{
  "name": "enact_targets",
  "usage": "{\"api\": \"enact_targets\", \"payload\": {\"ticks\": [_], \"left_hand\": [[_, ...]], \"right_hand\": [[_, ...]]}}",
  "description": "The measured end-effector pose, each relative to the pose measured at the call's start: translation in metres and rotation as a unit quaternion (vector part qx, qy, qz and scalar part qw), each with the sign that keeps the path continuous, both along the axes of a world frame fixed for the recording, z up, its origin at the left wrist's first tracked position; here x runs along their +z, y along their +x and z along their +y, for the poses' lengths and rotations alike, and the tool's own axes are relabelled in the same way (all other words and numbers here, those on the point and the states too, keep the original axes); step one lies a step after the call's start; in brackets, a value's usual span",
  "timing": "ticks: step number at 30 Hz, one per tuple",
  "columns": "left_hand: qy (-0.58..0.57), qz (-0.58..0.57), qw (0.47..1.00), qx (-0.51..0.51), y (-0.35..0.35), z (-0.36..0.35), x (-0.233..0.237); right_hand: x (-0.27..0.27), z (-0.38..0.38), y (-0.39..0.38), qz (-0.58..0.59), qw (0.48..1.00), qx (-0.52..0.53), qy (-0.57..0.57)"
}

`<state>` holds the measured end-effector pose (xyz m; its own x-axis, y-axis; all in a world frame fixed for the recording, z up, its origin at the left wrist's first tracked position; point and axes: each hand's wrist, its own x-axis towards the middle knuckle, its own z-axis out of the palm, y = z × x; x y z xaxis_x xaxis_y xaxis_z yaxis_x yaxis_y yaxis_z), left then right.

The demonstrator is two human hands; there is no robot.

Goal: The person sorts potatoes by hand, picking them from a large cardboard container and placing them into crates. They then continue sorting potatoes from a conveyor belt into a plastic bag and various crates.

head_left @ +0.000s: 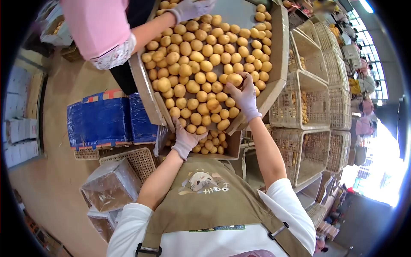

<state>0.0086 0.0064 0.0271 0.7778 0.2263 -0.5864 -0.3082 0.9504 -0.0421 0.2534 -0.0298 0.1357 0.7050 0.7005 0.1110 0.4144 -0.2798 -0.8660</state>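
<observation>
A slanted sorting tray is spread with many round, yellow-brown fruits whose exact kind I cannot make out. My right hand, in a pale glove, grips one yellow-brown fruit between thumb and fingers, over the tray's right side. My left hand, gloved too, rests at the tray's near left corner, thumb and fingers apart, with no fruit visible in it. Below the tray's narrow mouth, a cardboard box holds more of these fruits, right beside my left hand.
Across the tray, a co-worker's gloved hand reaches over the fruits. Stacked plastic crates stand to the right, some with fruit inside. On the left are blue-wrapped boxes, a woven-pattern crate and a plastic-lined carton.
</observation>
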Motion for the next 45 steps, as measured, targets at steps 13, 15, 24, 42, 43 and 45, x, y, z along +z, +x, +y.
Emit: {"api": "enact_targets", "payload": {"ticks": [13,15,24,42,43,45], "left_hand": [[0.016,-0.14,0.99,-0.014,-0.01,0.001,-0.013],[-0.011,-0.146,0.989,-0.01,-0.009,0.001,-0.012],[0.031,-0.109,0.994,-0.006,-0.009,0.002,-0.006],[0.377,0.168,0.881,-0.231,-0.04,-0.006,-0.087],[0.284,0.186,0.921,-0.191,-0.032,-0.006,-0.062],[0.125,0.177,0.971,-0.102,-0.017,-0.003,-0.006]], "right_hand": [[0.033,-0.05,-0.023,0.011,0.996,-0.051,0.073],[0.043,-0.054,-0.022,-0.13,0.991,-0.026,0.031],[0.111,-0.095,0.094,-0.144,0.949,-0.271,-0.069],[-0.004,-0.059,-0.044,-0.151,0.845,0.212,-0.467],[-0.011,-0.061,-0.045,-0.246,0.858,0.173,-0.415],[-0.028,-0.062,-0.049,-0.427,0.85,0.094,-0.293]]}}
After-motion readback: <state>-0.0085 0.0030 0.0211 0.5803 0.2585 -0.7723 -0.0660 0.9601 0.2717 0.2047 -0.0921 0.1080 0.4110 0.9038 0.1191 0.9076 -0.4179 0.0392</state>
